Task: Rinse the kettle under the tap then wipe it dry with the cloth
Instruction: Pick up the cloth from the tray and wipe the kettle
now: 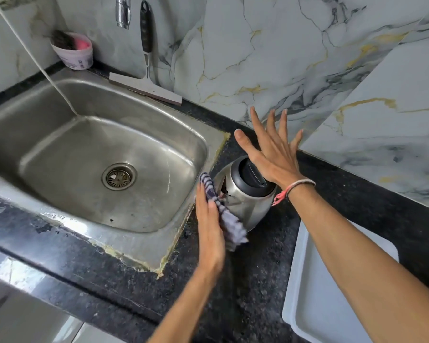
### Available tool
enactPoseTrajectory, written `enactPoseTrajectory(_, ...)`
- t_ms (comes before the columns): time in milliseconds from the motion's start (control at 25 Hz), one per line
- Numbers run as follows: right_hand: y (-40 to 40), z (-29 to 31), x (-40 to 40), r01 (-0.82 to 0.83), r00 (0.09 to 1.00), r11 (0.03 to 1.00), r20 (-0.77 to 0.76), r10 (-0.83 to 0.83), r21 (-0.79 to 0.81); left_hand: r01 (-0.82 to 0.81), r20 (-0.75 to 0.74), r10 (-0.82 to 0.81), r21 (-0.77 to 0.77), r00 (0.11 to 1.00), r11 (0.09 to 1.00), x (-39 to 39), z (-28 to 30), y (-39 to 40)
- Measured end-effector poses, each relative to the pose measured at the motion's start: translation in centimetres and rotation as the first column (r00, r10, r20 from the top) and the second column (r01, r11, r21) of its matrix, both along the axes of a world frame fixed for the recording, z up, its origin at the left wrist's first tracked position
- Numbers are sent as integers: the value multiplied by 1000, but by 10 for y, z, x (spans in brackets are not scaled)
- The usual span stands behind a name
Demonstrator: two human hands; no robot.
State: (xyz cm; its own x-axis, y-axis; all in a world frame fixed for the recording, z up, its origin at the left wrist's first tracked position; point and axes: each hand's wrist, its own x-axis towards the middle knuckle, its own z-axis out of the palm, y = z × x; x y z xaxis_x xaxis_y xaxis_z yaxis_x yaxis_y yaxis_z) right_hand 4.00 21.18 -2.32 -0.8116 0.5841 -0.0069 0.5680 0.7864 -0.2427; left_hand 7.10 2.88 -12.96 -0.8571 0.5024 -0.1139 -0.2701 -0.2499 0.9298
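The tap (123, 11) is cut off above; the cloth (229, 225) is motion-blurred.

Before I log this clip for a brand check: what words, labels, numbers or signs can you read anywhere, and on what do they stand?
None can be read.
White tub behind the sink: small dark print low on its side, too small and blurred to read.
Kettle: no marking shows on its steel body or black lid.
Cloth, squeegee, tap and tray: no text shows.

Both forearms are bare, no sleeves visible. The right wrist (298, 188) carries thin thread bands, pink and dark, possibly three, with a knotted loose tail.
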Motion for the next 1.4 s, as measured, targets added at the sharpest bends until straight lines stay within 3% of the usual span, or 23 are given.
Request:
enactPoseTrajectory(80,0,1,0,1,999,1000,42,-2,13,-73,-92,70,-33,993,997,33,17,0)
enactPoseTrajectory(200,-1,2,-1,13,997,1000,77,-15,26,-171,-198,156,-61,968,983,10,45,13)
enactPoseTrajectory(280,-1,2,-2,35,996,999,85,-37,21,-120,-248,86,-126,965,985,-31,51,21)
enactPoseTrajectory(320,-1,2,-3,52,994,999,91,-53,14,-19,-228,-15,-148,974,989,-54,52,24)
enactPoseTrajectory(400,-2,2,-4,91,989,996,117,-91,2,188,-121,-204,-135,971,973,-86,52,27)
enactPoseTrajectory(480,-2,2,-6,144,980,989,141,-141,-13,246,-35,-252,-118,967,962,-98,43,29)
enactPoseTrajectory(560,-3,3,-7,198,969,980,157,-190,-37,182,10,-182,-124,983,976,-88,23,25)
enactPoseTrajectory(720,-10,2,-1,343,930,936,167,-327,-75,-127,104,145,-168,984,978,-36,-15,11)
enactPoseTrajectory(840,-19,5,10,507,859,855,148,-490,-112,-231,367,254,-106,895,967,-20,-8,2)
enactPoseTrajectory(960,-28,15,21,662,749,730,187,-636,-167,-190,692,82,82,717,978,-24,24,-18)
enactPoseTrajectory(1000,-32,18,25,698,716,687,220,-663,-201,-164,729,13,137,685,977,-27,37,-26)
enactPoseTrajectory(1080,-36,25,37,729,684,629,263,-681,-268,-121,700,-94,251,708,960,-33,73,-40)
enactPoseTrajectory(1160,-38,36,51,680,721,628,193,-665,-379,4,638,-269,384,722,923,-41,112,-46)
enactPoseTrajectory(1280,-40,50,93,291,812,684,-206,-546,-669,379,526,-557,413,643,828,-42,160,-41)
enactPoseTrajectory(1400,-56,58,150,-71,777,408,-307,-549,-910,606,477,-731,418,488,677,-18,187,-18)
